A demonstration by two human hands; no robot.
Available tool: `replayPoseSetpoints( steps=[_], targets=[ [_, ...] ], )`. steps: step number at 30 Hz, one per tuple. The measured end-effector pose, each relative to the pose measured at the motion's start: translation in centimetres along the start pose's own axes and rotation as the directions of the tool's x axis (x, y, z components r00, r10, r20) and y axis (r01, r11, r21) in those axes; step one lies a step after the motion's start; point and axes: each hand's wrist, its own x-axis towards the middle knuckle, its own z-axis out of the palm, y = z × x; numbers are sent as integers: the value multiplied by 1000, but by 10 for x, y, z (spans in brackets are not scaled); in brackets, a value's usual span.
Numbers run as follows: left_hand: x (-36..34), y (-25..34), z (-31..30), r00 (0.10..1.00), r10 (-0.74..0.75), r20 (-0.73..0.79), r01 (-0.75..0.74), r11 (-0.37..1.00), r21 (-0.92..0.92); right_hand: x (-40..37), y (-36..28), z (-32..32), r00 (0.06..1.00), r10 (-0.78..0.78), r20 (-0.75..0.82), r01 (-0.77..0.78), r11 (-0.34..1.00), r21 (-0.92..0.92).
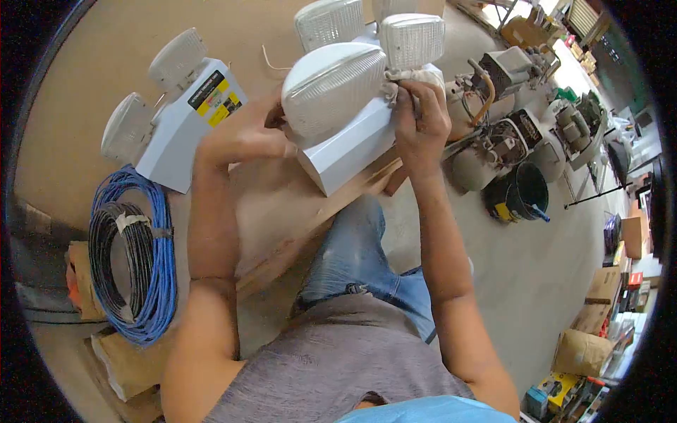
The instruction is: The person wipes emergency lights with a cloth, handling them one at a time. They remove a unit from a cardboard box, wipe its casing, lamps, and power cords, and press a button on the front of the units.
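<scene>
A white twin-head emergency light [352, 149] stands on the brown work surface in front of me. Its large left lamp head [331, 95] has a ribbed clear lens, and a second lamp head [415, 44] sits to the right. My left hand [250, 137] is slightly blurred, its fingers curled against the left lamp head's lower left edge, fingertips partly hidden. At the base of the right lamp head, my right hand [423, 123] pinches a crumpled off-white cloth [419, 75]. Another emergency light [180, 134] with a yellow-black label lies to the left.
Further lamp heads [328, 27] stand behind. Coiled blue cable [166, 271] and black cable [106, 243] lie at the left. Dusty compressors [486, 151] and a black bucket [518, 194] stand on the floor at right, with cardboard boxes [603, 285] beyond.
</scene>
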Motion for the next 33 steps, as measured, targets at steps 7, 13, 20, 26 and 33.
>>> replayPoseSetpoints(
  steps=[7,13,20,26,33],
  targets=[
    [11,14,44,903,281,-324,-360,907,-217,-26,15,14,950,90,-299,-153,968,-197],
    [21,8,57,822,278,-498,-426,879,-213,15,7,-30,925,245,-289,-270,962,-50],
    [28,-13,68,788,362,-497,-409,913,17,65,-137,-8,864,-333,379,410,901,-144],
    [15,15,62,816,253,-519,-423,875,-238,82,-83,-6,805,277,525,-408,900,150],
    [29,-39,73,883,299,-363,-240,950,200,58,-141,11,780,-266,567,295,955,42]
  ],
)
